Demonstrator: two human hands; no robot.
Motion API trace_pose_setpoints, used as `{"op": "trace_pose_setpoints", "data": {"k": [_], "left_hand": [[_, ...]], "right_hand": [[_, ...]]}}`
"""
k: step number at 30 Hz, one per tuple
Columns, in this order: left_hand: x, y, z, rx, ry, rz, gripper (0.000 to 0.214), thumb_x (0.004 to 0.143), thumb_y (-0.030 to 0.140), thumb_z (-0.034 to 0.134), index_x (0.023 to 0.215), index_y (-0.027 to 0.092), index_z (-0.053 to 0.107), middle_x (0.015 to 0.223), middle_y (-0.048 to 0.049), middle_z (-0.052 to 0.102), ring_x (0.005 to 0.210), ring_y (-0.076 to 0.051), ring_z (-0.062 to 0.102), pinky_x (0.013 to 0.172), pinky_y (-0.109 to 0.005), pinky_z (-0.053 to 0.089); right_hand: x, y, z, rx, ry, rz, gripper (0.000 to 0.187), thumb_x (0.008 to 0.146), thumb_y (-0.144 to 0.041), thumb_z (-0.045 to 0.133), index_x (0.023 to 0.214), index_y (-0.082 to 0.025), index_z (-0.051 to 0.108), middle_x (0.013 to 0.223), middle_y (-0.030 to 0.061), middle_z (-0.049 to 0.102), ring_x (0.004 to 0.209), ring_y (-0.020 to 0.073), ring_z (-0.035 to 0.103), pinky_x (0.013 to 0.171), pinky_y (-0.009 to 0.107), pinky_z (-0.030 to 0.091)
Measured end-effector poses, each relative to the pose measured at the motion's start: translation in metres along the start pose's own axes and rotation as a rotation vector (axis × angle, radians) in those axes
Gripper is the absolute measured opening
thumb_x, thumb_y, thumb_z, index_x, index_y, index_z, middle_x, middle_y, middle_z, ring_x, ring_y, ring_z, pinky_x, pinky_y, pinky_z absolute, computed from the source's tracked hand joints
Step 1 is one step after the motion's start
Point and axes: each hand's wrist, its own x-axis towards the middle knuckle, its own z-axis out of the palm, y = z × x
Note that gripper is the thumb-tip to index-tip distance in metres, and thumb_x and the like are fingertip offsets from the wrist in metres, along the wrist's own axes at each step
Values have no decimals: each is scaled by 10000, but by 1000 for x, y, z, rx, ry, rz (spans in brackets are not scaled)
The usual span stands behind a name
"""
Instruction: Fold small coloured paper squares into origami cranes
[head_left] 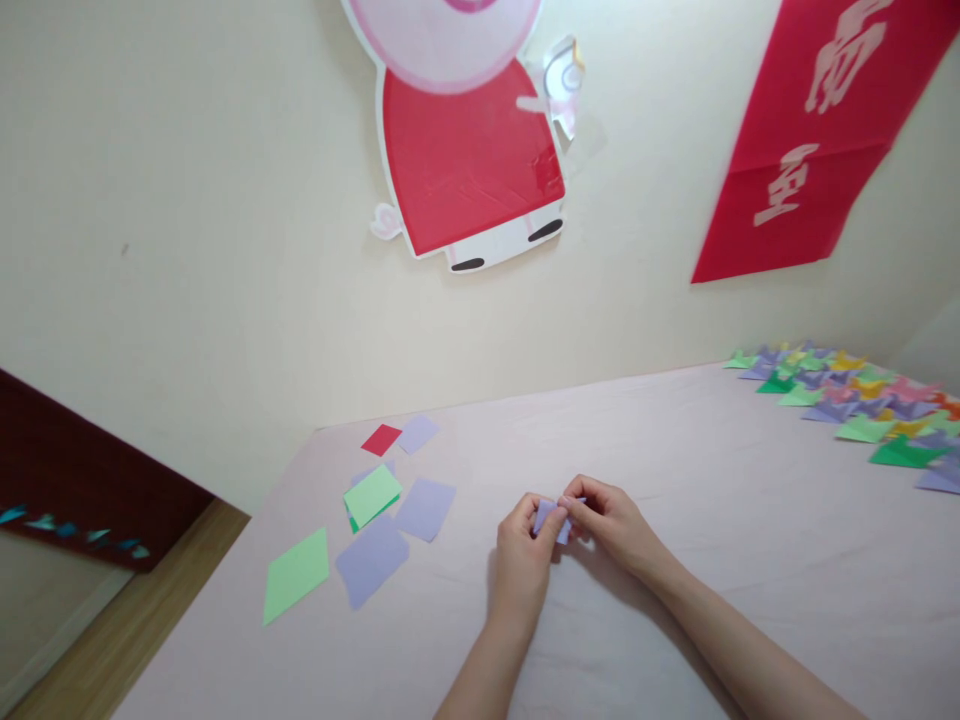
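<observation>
Both my hands meet over the middle of a pale pink surface [675, 600]. Between them is a small folded piece of lilac paper [547, 516]. My left hand [523, 562] pinches its left side with curled fingers. My right hand [609, 520] pinches its right side, fingers closed on the paper's upper edge. Most of the paper is hidden by my fingers, so its folded shape is hard to make out.
Loose paper squares lie to the left: green [297, 573], lilac [372, 558], another green [372, 494], red [381, 439]. Several folded paper figures in many colours [855, 400] cover the far right. A cartoon wall sticker [469, 150] and a red banner [810, 150] hang on the wall.
</observation>
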Motion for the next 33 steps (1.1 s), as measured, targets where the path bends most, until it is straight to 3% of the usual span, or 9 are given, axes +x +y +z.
{"op": "trace_pose_setpoints", "data": {"k": [3, 7, 11, 14, 18, 25, 30, 33], "left_hand": [[2, 0, 0, -85, -22, -44, 287, 853, 450, 602, 785, 171, 592, 647, -3, 652, 554, -123, 558, 520, -201, 378], [5, -3, -1, -210, 15, -81, 365, 826, 531, 623, 823, 167, 590, 668, -34, 693, 579, -145, 629, 544, -207, 422], [8, -6, -3, -243, 58, -58, 383, 824, 539, 635, 825, 158, 596, 684, -48, 703, 610, -150, 643, 584, -216, 449], [8, -8, -3, -242, 28, -44, 360, 831, 516, 640, 823, 158, 601, 679, -37, 694, 600, -144, 627, 575, -216, 437], [7, -7, -2, -257, 4, -21, 336, 826, 494, 659, 799, 164, 601, 691, -24, 686, 638, -144, 625, 618, -222, 441], [8, -14, -3, -254, -42, -17, 314, 838, 475, 659, 829, 163, 616, 726, -22, 693, 677, -157, 639, 650, -233, 456], [9, -10, -7, -258, -169, -35, 328, 818, 445, 684, 954, 148, 658, 783, -38, 724, 772, -199, 681, 721, -262, 488], [7, -1, -9, -243, -186, -56, 354, 826, 468, 663, 949, 136, 668, 788, -54, 735, 760, -203, 688, 731, -272, 496]], "right_hand": [[1, 0, -7, -49, -18, 21, 345, 809, -510, 603, 705, -181, 600, 558, -18, 607, 513, 122, 499, 533, 247, 381], [5, 3, -23, -165, 111, -9, 356, 791, -516, 597, 644, -192, 577, 504, -56, 481, 485, 109, 397, 493, 244, 319], [6, 5, -24, -176, 176, -47, 390, 830, -555, 537, 658, -205, 536, 550, -56, 446, 524, 119, 399, 515, 250, 314], [2, 3, -11, -151, 129, -71, 403, 868, -572, 485, 705, -208, 536, 589, -38, 525, 567, 134, 481, 573, 258, 376], [0, 1, 1, -47, 10, -48, 342, 858, -534, 563, 772, -204, 540, 605, -13, 637, 608, 158, 583, 650, 278, 436], [3, 0, -7, 61, -37, -3, 375, 771, -552, 673, 747, -190, 576, 609, 1, 663, 595, 157, 587, 634, 280, 442], [5, -1, -11, 49, 50, 23, 401, 726, -563, 695, 663, -178, 604, 546, -31, 577, 542, 127, 502, 579, 261, 394], [5, -2, -13, 27, 64, 20, 395, 722, -554, 696, 648, -176, 610, 554, -28, 572, 551, 128, 496, 580, 263, 388]]}}
